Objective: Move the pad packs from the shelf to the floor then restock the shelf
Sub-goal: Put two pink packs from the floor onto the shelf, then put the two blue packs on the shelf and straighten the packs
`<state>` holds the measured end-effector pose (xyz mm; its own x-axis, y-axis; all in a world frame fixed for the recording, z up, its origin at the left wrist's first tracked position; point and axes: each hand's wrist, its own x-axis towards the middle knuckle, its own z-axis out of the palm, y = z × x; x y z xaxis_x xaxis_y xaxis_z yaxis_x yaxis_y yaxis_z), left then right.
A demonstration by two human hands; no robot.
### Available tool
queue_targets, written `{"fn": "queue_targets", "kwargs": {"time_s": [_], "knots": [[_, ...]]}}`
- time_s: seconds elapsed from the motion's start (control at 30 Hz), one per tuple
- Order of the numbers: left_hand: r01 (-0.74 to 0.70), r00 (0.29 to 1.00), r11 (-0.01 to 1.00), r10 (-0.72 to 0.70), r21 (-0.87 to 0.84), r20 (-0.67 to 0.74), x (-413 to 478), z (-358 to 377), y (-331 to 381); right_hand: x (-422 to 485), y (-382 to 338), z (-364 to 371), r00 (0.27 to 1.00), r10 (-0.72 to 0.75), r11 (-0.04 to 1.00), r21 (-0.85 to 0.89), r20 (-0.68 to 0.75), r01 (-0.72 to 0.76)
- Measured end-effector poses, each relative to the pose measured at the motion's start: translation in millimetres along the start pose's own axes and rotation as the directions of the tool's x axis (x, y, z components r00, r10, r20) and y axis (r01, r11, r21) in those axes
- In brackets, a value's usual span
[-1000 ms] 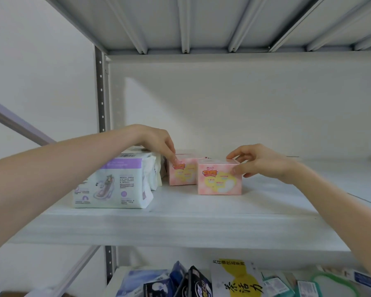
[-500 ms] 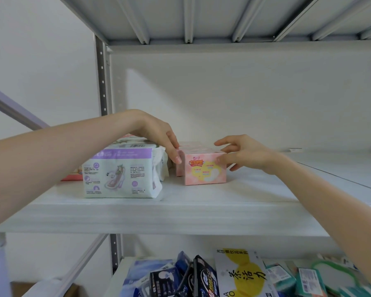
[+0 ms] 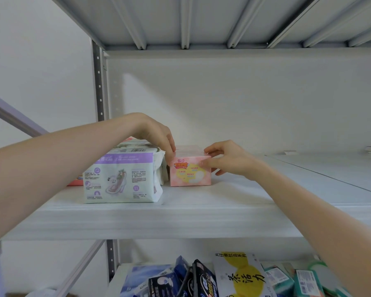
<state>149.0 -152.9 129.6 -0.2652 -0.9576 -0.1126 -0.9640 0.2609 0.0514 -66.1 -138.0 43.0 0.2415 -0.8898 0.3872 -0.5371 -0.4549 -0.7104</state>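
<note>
A small pink pad pack (image 3: 190, 173) stands on the white shelf (image 3: 234, 196), with a second pink pack (image 3: 187, 149) directly behind it. My right hand (image 3: 225, 158) grips the front pink pack at its right end, thumb on the front face and fingers over the top. My left hand (image 3: 159, 136) reaches over from the left and its fingertips touch the top left corner of that same pack. A large white and purple pad pack (image 3: 121, 179) stands just left of the pink ones, with more packs behind it partly hidden by my left arm.
A pink pack edge (image 3: 75, 182) shows behind my left forearm. The lower shelf holds several packs, among them a dark blue one (image 3: 204, 279) and a white and yellow one (image 3: 242, 275). A grey upright post (image 3: 99, 82) stands at the shelf's left end.
The front pink pack has slid left, from beside the other pink pack to in front of it, next to the purple pack. Both hands moved left with it.
</note>
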Motion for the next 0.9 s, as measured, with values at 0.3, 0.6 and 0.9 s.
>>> {"fn": "queue_targets", "kwargs": {"time_s": [0.3,0.6,0.9], "knots": [[0.031,0.999,1.0,-0.031,-0.001,0.035,-4,4,6,1,1,8,0.998,-0.01,1.0,-0.028,-0.054,0.009],[0.067,0.998,0.998,-0.067,0.017,0.0,-12,7,11,-2,2,9,0.998,0.004,1.0,-0.019,-0.062,-0.005],[0.011,0.99,0.999,-0.016,-0.034,-0.142,-28,10,17,-15,9,6,0.978,-0.024,1.0,0.007,-0.208,0.026]]}}
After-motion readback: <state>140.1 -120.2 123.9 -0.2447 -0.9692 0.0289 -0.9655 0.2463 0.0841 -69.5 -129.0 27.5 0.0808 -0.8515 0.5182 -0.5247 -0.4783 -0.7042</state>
